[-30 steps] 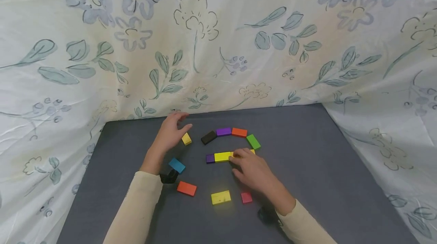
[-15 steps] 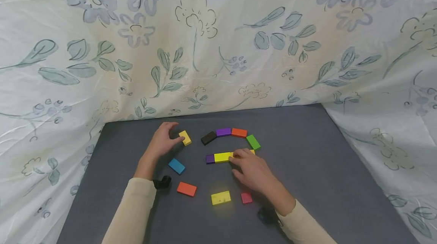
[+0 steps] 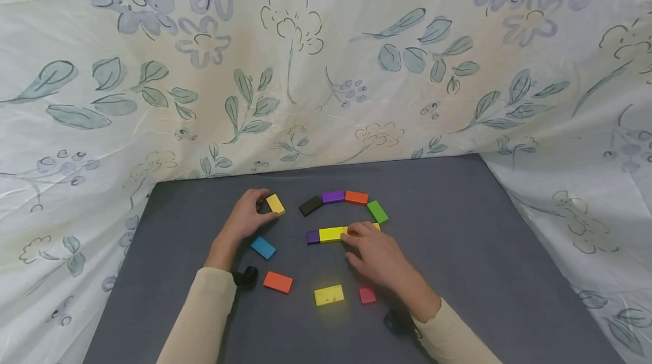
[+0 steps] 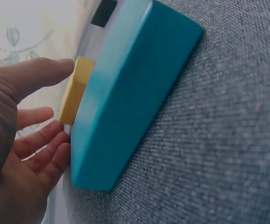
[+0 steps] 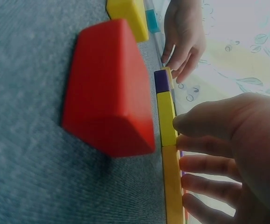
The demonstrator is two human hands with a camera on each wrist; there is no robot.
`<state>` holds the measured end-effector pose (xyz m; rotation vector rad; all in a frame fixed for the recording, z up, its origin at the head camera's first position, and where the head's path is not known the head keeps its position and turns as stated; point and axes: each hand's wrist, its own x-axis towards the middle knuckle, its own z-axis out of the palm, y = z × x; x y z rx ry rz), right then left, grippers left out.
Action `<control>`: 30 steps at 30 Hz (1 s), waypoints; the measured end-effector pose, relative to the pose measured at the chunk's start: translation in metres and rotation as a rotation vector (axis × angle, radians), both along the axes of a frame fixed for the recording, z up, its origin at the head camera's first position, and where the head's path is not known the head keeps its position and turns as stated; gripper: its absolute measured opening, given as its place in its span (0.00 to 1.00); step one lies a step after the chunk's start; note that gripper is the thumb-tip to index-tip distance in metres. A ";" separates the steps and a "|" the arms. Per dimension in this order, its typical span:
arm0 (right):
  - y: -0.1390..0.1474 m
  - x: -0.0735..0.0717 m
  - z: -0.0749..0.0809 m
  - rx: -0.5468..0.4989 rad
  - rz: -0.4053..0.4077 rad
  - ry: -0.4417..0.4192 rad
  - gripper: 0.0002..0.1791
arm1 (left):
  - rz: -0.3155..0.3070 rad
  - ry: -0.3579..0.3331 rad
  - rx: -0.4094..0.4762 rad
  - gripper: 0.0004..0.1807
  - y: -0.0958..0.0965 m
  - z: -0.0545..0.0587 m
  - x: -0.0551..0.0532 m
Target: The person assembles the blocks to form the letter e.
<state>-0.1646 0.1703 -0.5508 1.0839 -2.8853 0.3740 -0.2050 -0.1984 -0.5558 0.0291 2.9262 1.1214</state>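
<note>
My left hand [image 3: 247,214] is at a pale yellow block [image 3: 275,204] at the back left, with thumb and fingertips at its opposite ends. In the left wrist view the same yellow block [image 4: 76,91] sits between thumb and fingers, partly behind a large-looking blue block [image 4: 121,93]. My right hand [image 3: 379,251] rests its fingertips along a straight row of a small purple block [image 3: 313,237], a yellow block [image 3: 332,234] and an orange-yellow block [image 5: 172,182]. The fingers lie fairly straight there and hide part of the row in the head view.
Behind the row, a black block [image 3: 311,205], purple block [image 3: 333,197], red-orange block [image 3: 356,198] and green block [image 3: 378,212] form an arc. Nearer lie an orange-red block [image 3: 278,282], a yellow block [image 3: 329,295] and a small red block [image 3: 367,295]. Floral cloth [image 3: 326,81] hangs behind the table.
My left hand has drawn back left and toward me, then closed its thumb and fingers on the pale yellow block. My right hand has stayed where it was.
</note>
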 end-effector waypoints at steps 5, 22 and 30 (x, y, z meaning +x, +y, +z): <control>0.000 0.000 0.000 -0.005 -0.003 -0.010 0.26 | -0.011 0.004 -0.032 0.38 0.003 -0.002 -0.002; -0.001 0.000 -0.002 -0.004 -0.010 -0.007 0.26 | 0.026 -0.002 -0.002 0.34 0.004 -0.007 -0.002; 0.000 0.000 -0.003 -0.010 -0.012 -0.007 0.26 | 0.015 0.012 0.007 0.33 0.006 -0.001 0.000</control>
